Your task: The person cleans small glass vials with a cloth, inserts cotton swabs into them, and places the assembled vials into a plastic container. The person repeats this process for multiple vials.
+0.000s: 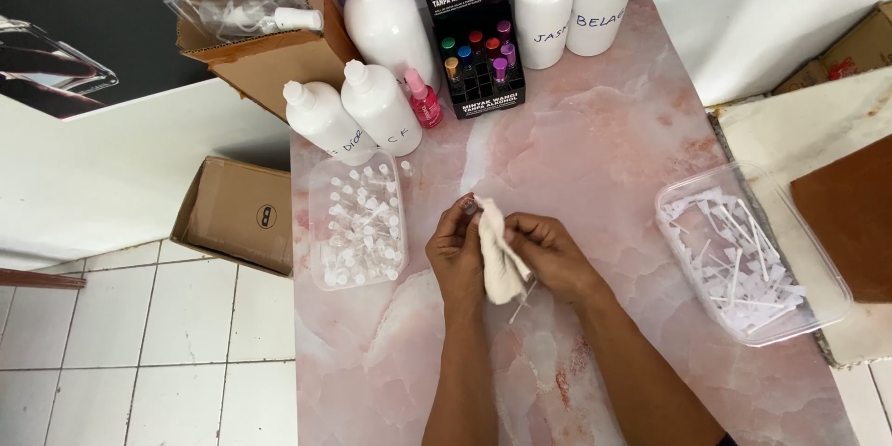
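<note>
A small vial (470, 207) was pinched in the left hand (455, 251) and wiped with a cloth (497, 255) gripped in the right hand (550, 255), over the desk (595, 130) between two tubs.

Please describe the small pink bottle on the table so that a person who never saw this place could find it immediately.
Start at the pink marble table and look to its far edge, where big white bottles stand beside a black display box of coloured little bottles. The small pink bottle stands between them, apart from both hands. It is the only pink, see-through bottle, much shorter than its white neighbours.
</note>
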